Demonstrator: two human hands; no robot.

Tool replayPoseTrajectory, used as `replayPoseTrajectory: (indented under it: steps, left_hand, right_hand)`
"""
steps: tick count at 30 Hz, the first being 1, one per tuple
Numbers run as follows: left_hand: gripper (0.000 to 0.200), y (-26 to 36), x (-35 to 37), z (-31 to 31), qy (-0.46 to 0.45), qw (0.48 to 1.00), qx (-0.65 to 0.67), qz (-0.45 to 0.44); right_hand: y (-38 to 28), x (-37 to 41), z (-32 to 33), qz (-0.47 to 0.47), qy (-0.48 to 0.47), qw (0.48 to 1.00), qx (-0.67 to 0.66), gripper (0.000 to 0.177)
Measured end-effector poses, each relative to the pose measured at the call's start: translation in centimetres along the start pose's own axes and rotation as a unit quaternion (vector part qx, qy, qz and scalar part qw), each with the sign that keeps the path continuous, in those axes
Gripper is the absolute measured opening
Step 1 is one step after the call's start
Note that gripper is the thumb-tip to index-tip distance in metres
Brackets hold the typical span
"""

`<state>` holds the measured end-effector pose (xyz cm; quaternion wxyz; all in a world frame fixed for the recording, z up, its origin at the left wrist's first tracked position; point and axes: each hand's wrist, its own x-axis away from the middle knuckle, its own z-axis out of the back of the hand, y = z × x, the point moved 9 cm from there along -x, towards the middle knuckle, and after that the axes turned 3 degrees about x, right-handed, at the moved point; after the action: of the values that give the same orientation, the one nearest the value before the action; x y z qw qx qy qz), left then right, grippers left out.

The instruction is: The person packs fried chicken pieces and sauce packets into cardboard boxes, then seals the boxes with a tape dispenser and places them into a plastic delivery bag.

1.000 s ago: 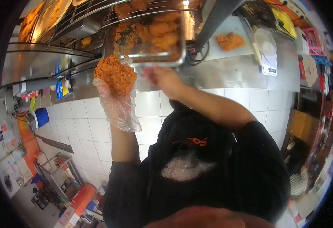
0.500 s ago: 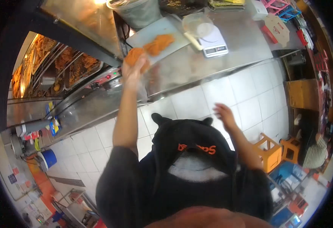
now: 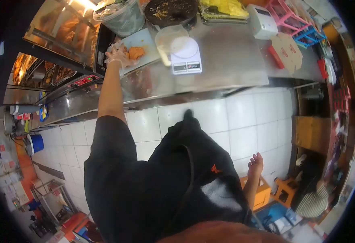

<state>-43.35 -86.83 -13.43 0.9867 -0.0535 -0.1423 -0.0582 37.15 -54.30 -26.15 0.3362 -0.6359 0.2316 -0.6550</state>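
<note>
Relative to the frame one second earlier, the left hand [image 3: 118, 57] has moved from the cabinet [image 3: 66, 30] to the board [image 3: 148, 43], and the piece of chicken it carried is now at the board, beside the other piece. The gloved left fingers are spread over the board's left end, against the chicken; whether they retain a grip on a piece cannot be told. Chicken [image 3: 137, 52] shows at the fingertips, with more partly covered by the glove, so the number of pieces there cannot be counted with certainty. The right hand [image 3: 256, 163], then near the cabinet's tray, is now low on the right, well away from the worktop [image 3: 230, 54]; its fingers are loosely bent, partly open, and hold nothing. Count on the worktop: one board, one scale [image 3: 186, 66] to its right, one clear bowl [image 3: 163, 37] at the scale, one tub [image 3: 125, 20], one black pan [image 3: 171, 12], two baskets, pink [image 3: 284, 18] and blue [image 3: 310, 37]. On the floor: two stools [image 3: 262, 194].
</note>
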Motion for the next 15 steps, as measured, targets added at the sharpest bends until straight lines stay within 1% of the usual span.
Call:
replayPoseTrajectory:
  steps: [2, 3, 5, 6, 7, 8, 9, 10, 11, 12, 13, 14, 15]
  left_hand:
    - [0.119, 0.3, -1.2, 0.2, 0.031, 0.999, -0.024, -0.032]
    - [0.119, -0.1, -2.7, 0.0, 0.03, 0.999, -0.017, -0.022]
    - [0.117, 0.9, -5.2, -2.1, -0.039, 0.994, -0.065, -0.085]
    - [0.103, 2.1, -5.5, -2.1, -0.047, 0.983, -0.143, -0.108]
    - [0.103, 1.7, -6.2, -2.7, -0.062, 0.982, -0.146, -0.104]
    - [0.095, 0.3, -6.9, -3.5, -0.095, 0.991, 0.042, -0.081]
    - [0.088, -1.1, -7.6, -4.3, -0.121, 0.964, 0.23, -0.05]
    - [0.088, -2.1, -8.6, -5.5, -0.13, 0.964, 0.226, -0.048]
    - [0.082, -3.7, -9.8, -6.6, -0.098, 0.928, 0.36, -0.024]
    - [0.076, -5.7, -10.8, -7.1, -0.059, 0.873, 0.485, 0.003]
    - [0.07, -7.6, -11.2, -7.4, -0.071, 0.813, 0.578, 0.008]
    - [0.065, -8.3, -11.0, -7.3, -0.081, 0.744, 0.663, 0.01]
    - [0.062, -8.1, -9.5, -5.9, 0.01, 0.644, 0.765, -0.011]
  right_hand:
    - [-4.1, -3.1, -2.6, 0.003, -0.045, 0.998, 0.049, 0.048]
    - [-5.9, -5.1, -3.4, 0.008, -0.051, 0.997, 0.058, 0.048]
    - [-8.3, -8.3, -4.8, 0.002, -0.102, 0.986, 0.135, 0.049]
    - [-9.4, -9.5, -5.0, -0.007, -0.099, 0.984, 0.147, 0.049]
    - [-10.4, -11.0, -5.2, -0.025, -0.086, 0.98, 0.178, 0.05]
    - [-11.2, -12.0, -4.6, -0.044, -0.07, 0.975, 0.208, 0.051]
    - [-12.2, -12.9, -4.0, -0.054, -0.064, 0.972, 0.218, 0.051]
    - [-12.9, -14.0, -3.5, -0.069, -0.055, 0.974, 0.208, 0.052]
    - [-13.3, -15.3, -2.7, -0.085, -0.046, 0.976, 0.196, 0.054]
    - [-13.7, -16.8, -1.8, -0.097, -0.052, 0.97, 0.216, 0.057]
    - [-14.3, -18.1, -1.1, -0.105, -0.053, 0.969, 0.216, 0.057]
    - [-14.7, -19.5, -0.2, -0.113, -0.039, 0.971, 0.207, 0.058]
    - [-15.2, -20.8, 1.0, -0.121, -0.023, 0.972, 0.199, 0.058]
